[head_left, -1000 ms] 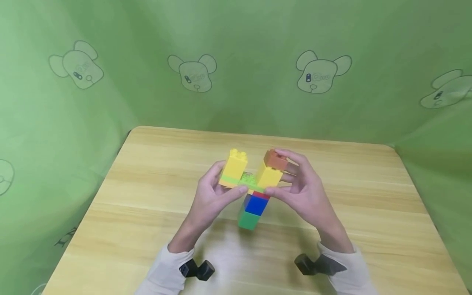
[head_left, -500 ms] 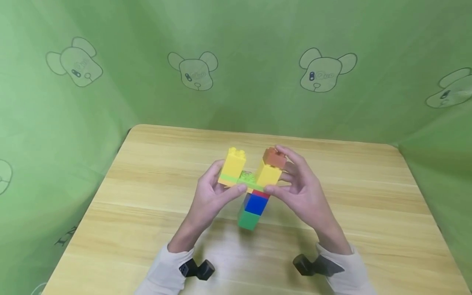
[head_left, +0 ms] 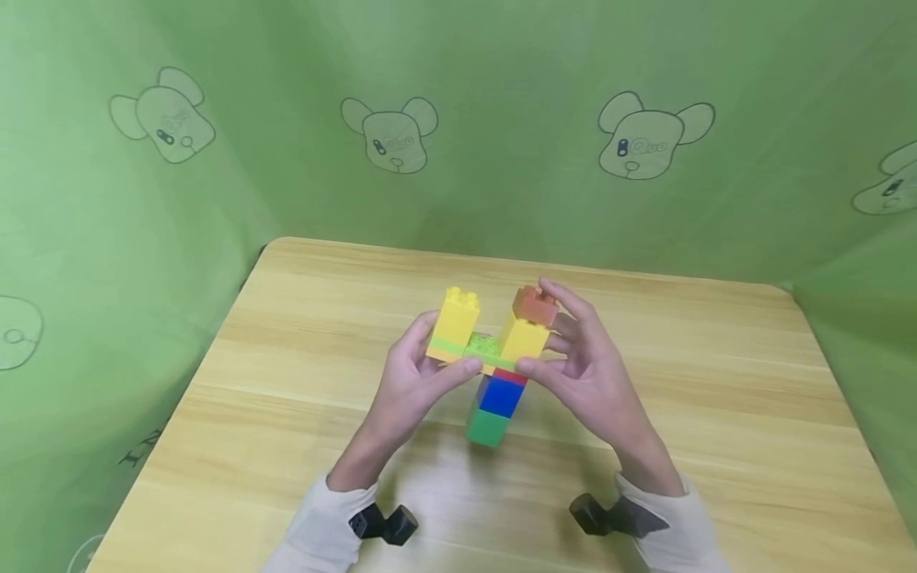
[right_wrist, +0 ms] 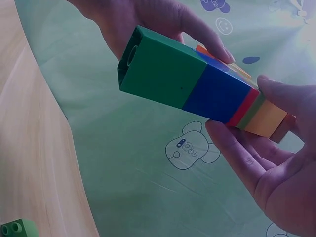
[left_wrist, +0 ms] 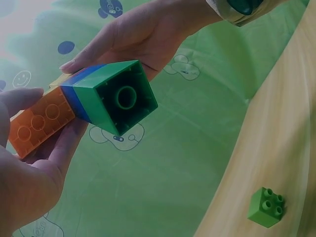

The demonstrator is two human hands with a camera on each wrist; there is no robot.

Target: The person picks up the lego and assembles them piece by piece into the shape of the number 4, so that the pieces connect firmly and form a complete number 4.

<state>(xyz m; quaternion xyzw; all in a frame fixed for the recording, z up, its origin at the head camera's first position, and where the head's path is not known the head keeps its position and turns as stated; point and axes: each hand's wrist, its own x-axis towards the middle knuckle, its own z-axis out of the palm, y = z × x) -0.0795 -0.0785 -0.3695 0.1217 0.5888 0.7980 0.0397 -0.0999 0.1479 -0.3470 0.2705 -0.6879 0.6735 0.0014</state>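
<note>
Both hands hold a toy building-brick model above the table in the head view. Its lower column has a green brick (head_left: pixel 487 428), a blue brick (head_left: pixel 500 396) and a thin red layer. A lime green layer (head_left: pixel 484 345) lies across this, with a yellow brick (head_left: pixel 455 320) rising at each end. On the right-hand yellow brick sits a brown brick (head_left: pixel 534 306). My left hand (head_left: pixel 410 374) grips the left end, thumb along the near side. My right hand (head_left: pixel 591 374) pinches the right end, index fingertip beside the brown brick. The wrist views show the green brick's hollow underside.
A wooden table (head_left: pixel 286 350) lies under the hands. Green cloth (head_left: pixel 501 191) with bear-head drawings hangs behind it and at both sides. One loose light green brick (left_wrist: pixel 266 207) rests on the table in the left wrist view. Black cameras (head_left: pixel 383 524) are strapped at the sleeves.
The head view has turned slightly, so the backdrop drawings and table edges sit farther right. My right index fingertip has shifted up a little by the brown brick. Both hands keep their hold.
</note>
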